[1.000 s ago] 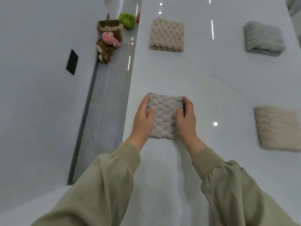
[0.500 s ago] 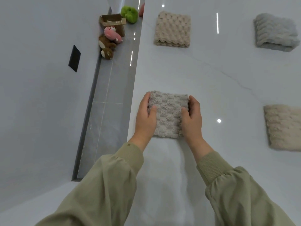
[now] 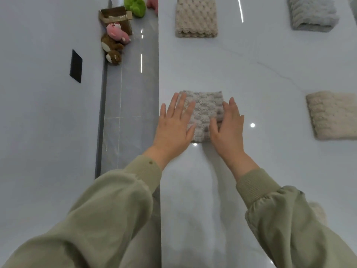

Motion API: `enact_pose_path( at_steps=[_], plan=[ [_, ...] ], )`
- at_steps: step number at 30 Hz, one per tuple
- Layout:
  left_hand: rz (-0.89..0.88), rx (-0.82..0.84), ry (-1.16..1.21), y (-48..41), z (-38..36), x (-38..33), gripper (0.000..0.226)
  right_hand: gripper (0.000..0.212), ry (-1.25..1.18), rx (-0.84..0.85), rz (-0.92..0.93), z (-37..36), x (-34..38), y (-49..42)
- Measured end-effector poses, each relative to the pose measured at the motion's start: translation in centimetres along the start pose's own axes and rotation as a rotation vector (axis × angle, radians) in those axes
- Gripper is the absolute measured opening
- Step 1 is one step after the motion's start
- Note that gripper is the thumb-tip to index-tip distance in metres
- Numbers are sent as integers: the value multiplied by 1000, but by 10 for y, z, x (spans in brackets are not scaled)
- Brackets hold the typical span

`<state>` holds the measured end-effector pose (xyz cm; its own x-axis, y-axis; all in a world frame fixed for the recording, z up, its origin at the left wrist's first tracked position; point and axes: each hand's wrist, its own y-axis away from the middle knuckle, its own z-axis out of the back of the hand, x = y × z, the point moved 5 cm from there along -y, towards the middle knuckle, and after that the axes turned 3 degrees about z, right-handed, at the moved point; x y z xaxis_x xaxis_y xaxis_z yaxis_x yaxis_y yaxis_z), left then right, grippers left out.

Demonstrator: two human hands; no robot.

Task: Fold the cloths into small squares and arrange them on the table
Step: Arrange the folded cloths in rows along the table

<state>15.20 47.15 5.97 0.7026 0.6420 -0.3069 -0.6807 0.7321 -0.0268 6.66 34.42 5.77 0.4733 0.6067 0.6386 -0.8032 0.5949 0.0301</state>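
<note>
A grey folded cloth (image 3: 205, 111) lies as a small square on the white table (image 3: 251, 70), near its left edge. My left hand (image 3: 174, 123) hovers over the cloth's left side with fingers spread, holding nothing. My right hand (image 3: 229, 126) rests flat at the cloth's right side, fingers loosely apart. Three other folded squares lie on the table: a beige one (image 3: 196, 17) at the back, a light grey one (image 3: 312, 14) at the back right, and a cream one (image 3: 333, 115) at the right.
The table's left edge runs beside a grey floor strip (image 3: 131, 105). On that floor at the back sit plush toys (image 3: 114, 41), a small cardboard box (image 3: 116, 16) and a green toy (image 3: 135, 5). A fluffy pale item (image 3: 318, 211) peeks from behind my right sleeve.
Both hands gripped the grey cloth's sides earlier. Now they have let go, with fingers spread flat and drawn slightly back toward me. The cloth stays put.
</note>
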Motion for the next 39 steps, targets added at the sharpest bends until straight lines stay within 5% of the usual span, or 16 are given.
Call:
enact_pose_path(
  at_steps=[9, 18, 24, 33, 39],
  plan=[
    [-479, 236, -166, 6, 6, -12, 64, 58, 397, -123, -343, 8, 14, 70],
    [-727, 301, -161, 16, -3, -86, 64, 58, 369, -322, -630, 68, -22, 148],
    [-896, 403, -192, 20, -34, -135, 63, 60, 356, -244, -711, 52, -46, 161],
    [-1095, 482, -186, -36, -47, -116, 63, 60, 216, -330, -929, 10, -32, 135],
    [-1274, 578, -141, -112, -32, -82, 62, 55, 59, -612, -1089, -21, 8, 78]
  ],
)
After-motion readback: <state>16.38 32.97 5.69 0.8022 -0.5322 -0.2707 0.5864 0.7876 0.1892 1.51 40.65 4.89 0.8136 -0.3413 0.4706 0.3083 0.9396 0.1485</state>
